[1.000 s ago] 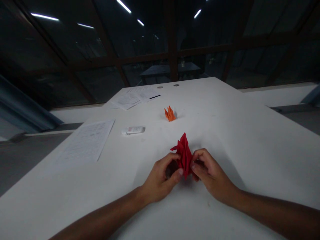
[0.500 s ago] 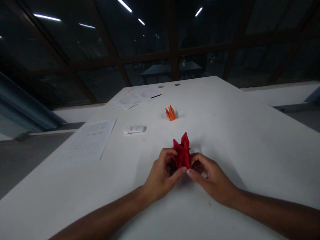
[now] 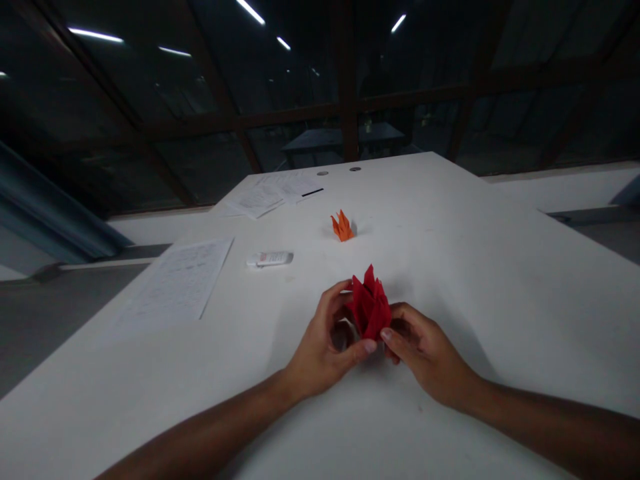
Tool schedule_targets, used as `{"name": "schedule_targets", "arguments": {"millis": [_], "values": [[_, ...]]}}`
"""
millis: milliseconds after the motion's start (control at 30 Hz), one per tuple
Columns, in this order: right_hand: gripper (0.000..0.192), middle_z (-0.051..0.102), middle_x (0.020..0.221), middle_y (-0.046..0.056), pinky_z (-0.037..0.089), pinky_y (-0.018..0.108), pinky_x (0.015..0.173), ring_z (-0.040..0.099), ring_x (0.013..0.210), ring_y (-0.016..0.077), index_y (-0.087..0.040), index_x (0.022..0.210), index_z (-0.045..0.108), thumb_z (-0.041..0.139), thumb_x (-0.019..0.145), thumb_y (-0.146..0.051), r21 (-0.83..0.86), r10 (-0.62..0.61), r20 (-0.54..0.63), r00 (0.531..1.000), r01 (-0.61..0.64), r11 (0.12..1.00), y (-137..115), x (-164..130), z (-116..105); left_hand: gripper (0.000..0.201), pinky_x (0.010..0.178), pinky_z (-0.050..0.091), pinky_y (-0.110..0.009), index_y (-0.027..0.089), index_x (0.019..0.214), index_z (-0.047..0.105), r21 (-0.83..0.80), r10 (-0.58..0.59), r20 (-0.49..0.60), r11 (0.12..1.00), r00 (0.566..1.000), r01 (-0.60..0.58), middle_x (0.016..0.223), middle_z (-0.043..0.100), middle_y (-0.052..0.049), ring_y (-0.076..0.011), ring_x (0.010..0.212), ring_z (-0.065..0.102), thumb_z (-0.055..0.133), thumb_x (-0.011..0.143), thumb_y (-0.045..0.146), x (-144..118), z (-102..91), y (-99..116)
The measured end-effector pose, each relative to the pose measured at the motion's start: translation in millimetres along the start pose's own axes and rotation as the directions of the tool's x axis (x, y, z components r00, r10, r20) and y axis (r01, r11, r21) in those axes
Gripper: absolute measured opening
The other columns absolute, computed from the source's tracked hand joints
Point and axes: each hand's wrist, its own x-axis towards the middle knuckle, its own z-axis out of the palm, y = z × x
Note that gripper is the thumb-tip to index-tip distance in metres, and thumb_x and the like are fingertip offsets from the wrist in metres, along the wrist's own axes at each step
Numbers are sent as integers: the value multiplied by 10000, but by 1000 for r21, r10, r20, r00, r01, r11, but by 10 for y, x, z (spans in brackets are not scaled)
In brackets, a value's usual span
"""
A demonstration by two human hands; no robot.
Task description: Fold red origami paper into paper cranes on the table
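A red folded-paper origami piece (image 3: 371, 308) with several pointed tips stands between my two hands, just over the near middle of the table. My left hand (image 3: 327, 340) curls round its left side, thumb low at the front and fingers behind. From the right, my right hand (image 3: 423, 347) pinches its lower edge between thumb and fingers. Both hands are closed on the paper, and some fingertips are hidden behind it. Farther off, a smaller orange origami piece (image 3: 343, 227) sits on the table with its points up.
On the white table (image 3: 480, 267), a white tube or bottle (image 3: 269, 259) lies left of the orange piece. A written sheet (image 3: 175, 287) is at the left, more papers (image 3: 265, 197) with a dark pen (image 3: 313, 192) farther back. Dark windows stand beyond the far edge.
The red origami has turned between my hands, and its broad folded faces now show at the front. My left fingers have moved up a little; my right thumb has risen onto its lower right side.
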Motion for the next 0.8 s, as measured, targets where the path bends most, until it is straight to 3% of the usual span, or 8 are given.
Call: {"name": "schedule_targets", "arguments": {"millis": [167, 400, 800], "values": [[189, 650, 834, 18, 492, 284, 576, 591, 663, 145, -215, 1058, 591, 571, 1001, -394, 35, 15, 21, 1000, -16, 999, 22, -7, 6, 796, 1040, 514, -464, 261, 1491, 342, -3, 15, 117, 1000, 993, -15, 1421, 554, -158, -313, 1273, 585, 797, 840, 319, -10, -16, 25], [203, 664, 833, 21, 531, 268, 539, 623, 645, 142, -211, 1100, 592, 569, 998, -385, 42, 33, 8, 999, -33, 999, 40, 6, 15, 728, 974, 541, -390, 262, 1451, 383, 55, 26, 61, 998, 998, -30, 1315, 632, -120, -256, 1169, 640, 792, 848, 269, -26, -21, -36], [184, 685, 895, 28, 537, 283, 578, 620, 654, 140, -220, 1106, 618, 598, 974, -347, -33, 30, -60, 998, -32, 999, 53, 23, 5, 640, 976, 554, -399, 253, 1387, 446, 99, -4, -6, 995, 1000, 5, 1345, 631, -125, -253, 1141, 671, 790, 849, 285, -14, -4, -29]]}}
